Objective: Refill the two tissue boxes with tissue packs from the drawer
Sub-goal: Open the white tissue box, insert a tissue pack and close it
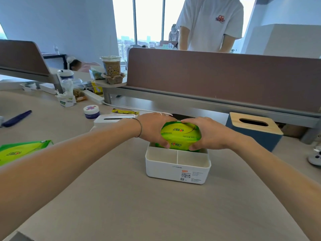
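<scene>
A green tissue pack (180,134) is gripped from both sides, my left hand (152,127) on its left end and my right hand (206,133) on its right end. It is squeezed and sits partly down in the far compartment of the open white tissue box (177,167) at the middle of the desk. The box's white slotted lid (113,119) lies behind my left forearm. A second green tissue pack (22,151) rests at the left edge. A blue tissue box with a wooden slotted lid (254,129) stands to the right.
A brown desk divider (217,75) runs along the back, with a person in a white T-shirt (210,23) standing behind it. A small jar (91,111), a blue pen (16,118), a drink cup (111,66) and clutter fill the back left. A white controller (315,158) lies at the right edge.
</scene>
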Demonstrator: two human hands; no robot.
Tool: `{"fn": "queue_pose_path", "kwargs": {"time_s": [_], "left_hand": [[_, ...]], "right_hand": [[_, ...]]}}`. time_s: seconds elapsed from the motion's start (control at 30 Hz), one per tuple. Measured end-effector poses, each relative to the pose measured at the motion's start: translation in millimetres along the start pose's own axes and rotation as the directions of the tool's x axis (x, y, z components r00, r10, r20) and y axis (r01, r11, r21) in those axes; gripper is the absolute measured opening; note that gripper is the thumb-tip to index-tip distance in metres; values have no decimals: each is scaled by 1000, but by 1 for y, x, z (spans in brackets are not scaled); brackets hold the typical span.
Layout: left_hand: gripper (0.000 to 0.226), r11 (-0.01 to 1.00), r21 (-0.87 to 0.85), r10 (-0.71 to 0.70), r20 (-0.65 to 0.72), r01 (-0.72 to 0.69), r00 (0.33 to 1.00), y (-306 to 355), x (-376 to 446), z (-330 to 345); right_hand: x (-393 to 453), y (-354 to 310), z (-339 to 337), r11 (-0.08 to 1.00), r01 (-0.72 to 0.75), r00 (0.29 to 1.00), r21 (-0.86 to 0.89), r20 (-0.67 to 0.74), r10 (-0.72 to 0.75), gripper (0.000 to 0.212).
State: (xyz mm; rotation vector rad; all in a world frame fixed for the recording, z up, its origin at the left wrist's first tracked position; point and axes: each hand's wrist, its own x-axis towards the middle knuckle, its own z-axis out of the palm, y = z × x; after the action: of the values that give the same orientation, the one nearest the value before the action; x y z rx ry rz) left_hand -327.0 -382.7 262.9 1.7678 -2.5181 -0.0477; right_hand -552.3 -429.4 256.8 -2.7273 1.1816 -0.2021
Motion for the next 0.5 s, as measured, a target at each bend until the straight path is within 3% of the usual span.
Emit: {"fn": "queue_pose_path", "kwargs": {"time_s": [0.27,0.5], "left_hand": [[86,993,-91,-73,32,75,997,-7,-24,-16],[68,954,-113,-280,6,279,960,-71,-72,-20]], "right_hand": [[6,-24,-20,998,35,999,49,-19,-34,77],[39,-93,-6,989,149,987,-21,-58,-150,64]]}}
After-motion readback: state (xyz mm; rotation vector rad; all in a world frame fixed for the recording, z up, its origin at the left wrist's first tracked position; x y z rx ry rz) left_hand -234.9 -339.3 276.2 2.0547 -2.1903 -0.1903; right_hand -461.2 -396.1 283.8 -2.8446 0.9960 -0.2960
